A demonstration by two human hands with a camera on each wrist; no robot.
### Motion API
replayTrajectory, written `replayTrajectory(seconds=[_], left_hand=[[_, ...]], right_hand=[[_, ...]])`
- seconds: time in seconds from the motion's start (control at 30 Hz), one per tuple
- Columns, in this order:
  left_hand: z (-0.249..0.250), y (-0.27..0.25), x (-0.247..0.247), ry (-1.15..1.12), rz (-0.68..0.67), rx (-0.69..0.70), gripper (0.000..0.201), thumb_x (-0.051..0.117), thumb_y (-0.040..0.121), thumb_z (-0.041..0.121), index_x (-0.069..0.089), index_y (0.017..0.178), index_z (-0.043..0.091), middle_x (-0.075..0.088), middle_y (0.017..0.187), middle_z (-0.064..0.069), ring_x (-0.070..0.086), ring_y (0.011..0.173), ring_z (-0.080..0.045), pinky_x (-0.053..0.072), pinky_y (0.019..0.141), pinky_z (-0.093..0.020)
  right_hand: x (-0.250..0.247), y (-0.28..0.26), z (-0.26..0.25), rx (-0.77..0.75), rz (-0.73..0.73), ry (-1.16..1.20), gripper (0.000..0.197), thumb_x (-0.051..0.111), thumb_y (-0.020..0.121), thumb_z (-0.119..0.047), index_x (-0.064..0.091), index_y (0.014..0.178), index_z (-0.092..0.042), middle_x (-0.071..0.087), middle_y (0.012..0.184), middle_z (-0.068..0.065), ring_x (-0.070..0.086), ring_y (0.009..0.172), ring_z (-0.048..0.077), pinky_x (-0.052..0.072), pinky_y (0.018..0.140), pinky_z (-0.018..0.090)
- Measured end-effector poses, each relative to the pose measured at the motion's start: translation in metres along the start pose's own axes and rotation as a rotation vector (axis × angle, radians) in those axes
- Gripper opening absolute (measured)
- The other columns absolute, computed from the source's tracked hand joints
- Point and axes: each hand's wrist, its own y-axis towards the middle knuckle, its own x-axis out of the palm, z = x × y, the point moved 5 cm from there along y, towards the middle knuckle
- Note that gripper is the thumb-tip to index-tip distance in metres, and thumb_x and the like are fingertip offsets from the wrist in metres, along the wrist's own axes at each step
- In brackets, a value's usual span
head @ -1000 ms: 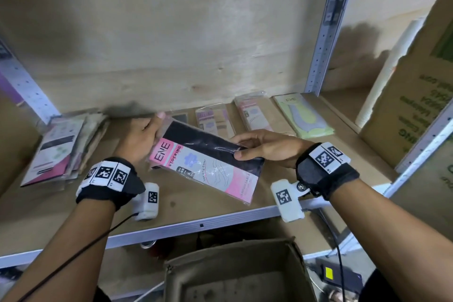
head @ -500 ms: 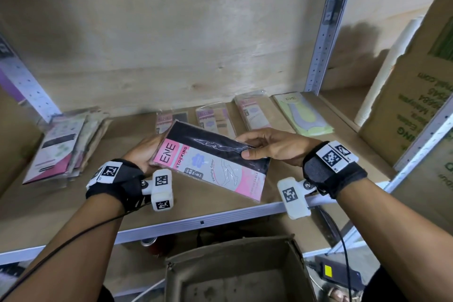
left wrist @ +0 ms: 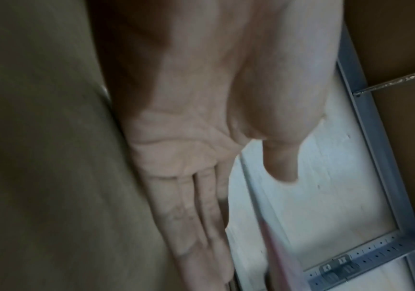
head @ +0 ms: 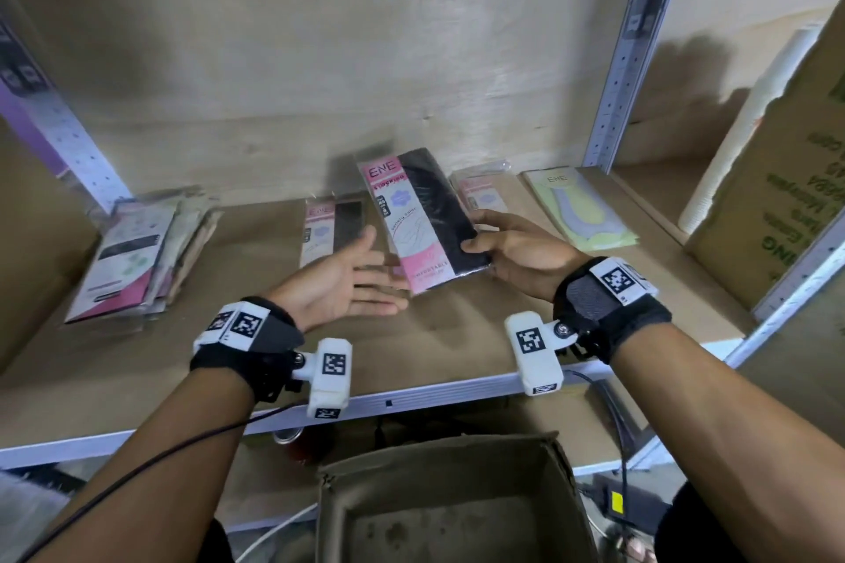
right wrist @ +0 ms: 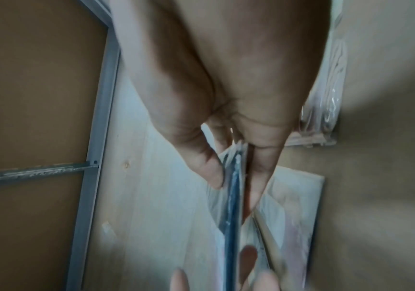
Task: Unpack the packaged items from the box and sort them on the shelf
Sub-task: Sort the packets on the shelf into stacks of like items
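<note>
The packet, a pink-and-black stocking pack marked "ENE", is tilted up above the shelf, its top edge toward the back wall. Your right hand grips its right edge, thumb on the black front and fingers behind; the right wrist view shows the packet edge-on, pinched between thumb and fingers. Your left hand lies flat, palm up, fingers straight and holding nothing, its fingertips at the packet's lower left corner; whether they touch it cannot be told. The left wrist view shows the same flat palm with fingers extended.

On the shelf behind the held packet lie 3 other packs: 1 pink-and-black pack just left of it, 1 pale pack just right of it, partly hidden, and 1 yellow-green pack further right. A leaning stack of packs sits well apart at the shelf's left end. The box, open-topped cardboard, stands below the shelf's front rail, between your forearms. A larger carton with green print stands at the far right.
</note>
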Motion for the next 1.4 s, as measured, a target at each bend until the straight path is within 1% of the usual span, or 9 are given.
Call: replayTrajectory(seconds=[0.07,0.23,0.4,0.67,0.77,0.87,1.0,1.2,1.4], left_hand=[[0.0,0.0,0.01,0.018,-0.009,0.041,0.056,0.07,0.085,0.04,0.058,0.129,0.007,0.07,0.118,-0.022,0.07,0.105,-0.039,0.062,0.082,-0.035],[0.005,-0.006,-0.009,0.213,0.203,0.132,0.02,0.068,0.091,0.006,0.067,0.11,0.0,0.074,0.087,-0.017,0.073,0.07,-0.019,0.058,0.06,-0.019],[0.012,-0.016,-0.025,0.266,0.258,0.116,0.016,0.074,0.087,0.01,0.072,0.101,0.002,0.075,0.084,-0.015,0.072,0.068,-0.016,0.059,0.06,-0.017],[0.022,-0.026,-0.056,0.331,0.546,0.202,0.019,0.076,0.085,0.003,0.072,0.102,0.007,0.075,0.072,-0.01,0.071,0.054,-0.013,0.056,0.051,-0.016],[0.022,-0.027,-0.076,0.33,0.652,0.217,0.02,0.075,0.083,-0.004,0.072,0.1,0.005,0.073,0.076,-0.011,0.069,0.049,-0.012,0.055,0.049,-0.017],[0.018,-0.027,-0.096,0.403,0.726,0.195,0.016,0.076,0.08,-0.004,0.073,0.082,0.011,0.075,0.087,-0.017,0.072,0.059,-0.021,0.063,0.065,-0.033],[0.015,-0.028,-0.115,0.475,0.76,0.192,0.02,0.079,0.077,0.0,0.073,0.07,0.018,0.075,0.089,-0.021,0.071,0.078,-0.033,0.058,0.088,-0.052],[-0.001,-0.026,-0.119,0.45,0.681,0.12,0.007,0.081,0.08,0.007,0.075,0.08,0.004,0.075,0.087,-0.019,0.069,0.057,-0.022,0.061,0.062,-0.029],[0.0,-0.028,-0.117,0.452,0.716,0.113,0.029,0.082,0.08,0.009,0.069,0.103,-0.002,0.072,0.085,-0.017,0.063,0.054,-0.02,0.055,0.054,-0.027]], right_hand=[[0.005,0.006,0.005,0.007,0.019,-0.005,0.028,0.054,0.091,0.014,0.058,0.112,-0.005,0.068,0.113,0.018,0.068,0.095,0.028,0.057,0.086,0.035],[0.012,0.018,0.01,0.002,0.122,-0.303,0.037,0.072,0.083,0.006,0.063,0.117,-0.004,0.071,0.113,0.019,0.07,0.104,0.034,0.054,0.096,0.044],[0.023,0.027,0.003,-0.016,0.176,-0.466,0.045,0.08,0.078,0.0,0.062,0.12,0.0,0.071,0.088,0.009,0.071,0.08,0.022,0.055,0.067,0.029],[0.061,0.066,-0.003,-0.09,0.223,-0.774,0.018,0.082,0.079,-0.011,0.074,0.094,-0.007,0.075,0.082,0.005,0.068,0.065,0.013,0.062,0.067,0.026],[0.071,0.081,0.007,-0.072,0.242,-0.82,0.04,0.085,0.077,-0.018,0.07,0.11,-0.003,0.076,0.094,0.01,0.074,0.081,0.021,0.061,0.083,0.036],[0.084,0.091,0.013,-0.07,0.247,-0.9,0.058,0.086,0.074,-0.023,0.065,0.124,-0.002,0.072,0.112,0.013,0.07,0.102,0.028,0.056,0.094,0.04],[0.093,0.099,0.022,-0.056,0.244,-0.887,0.052,0.087,0.073,-0.018,0.067,0.119,-0.001,0.073,0.11,0.014,0.07,0.101,0.029,0.058,0.091,0.042],[0.098,0.103,0.037,-0.019,0.191,-0.968,0.039,0.084,0.074,-0.018,0.072,0.107,-0.001,0.074,0.105,0.01,0.07,0.098,0.023,0.059,0.089,0.039],[0.1,0.103,0.039,0.002,0.155,-0.948,0.034,0.082,0.075,-0.013,0.071,0.101,0.006,0.075,0.096,0.019,0.075,0.086,0.029,0.062,0.081,0.045]])
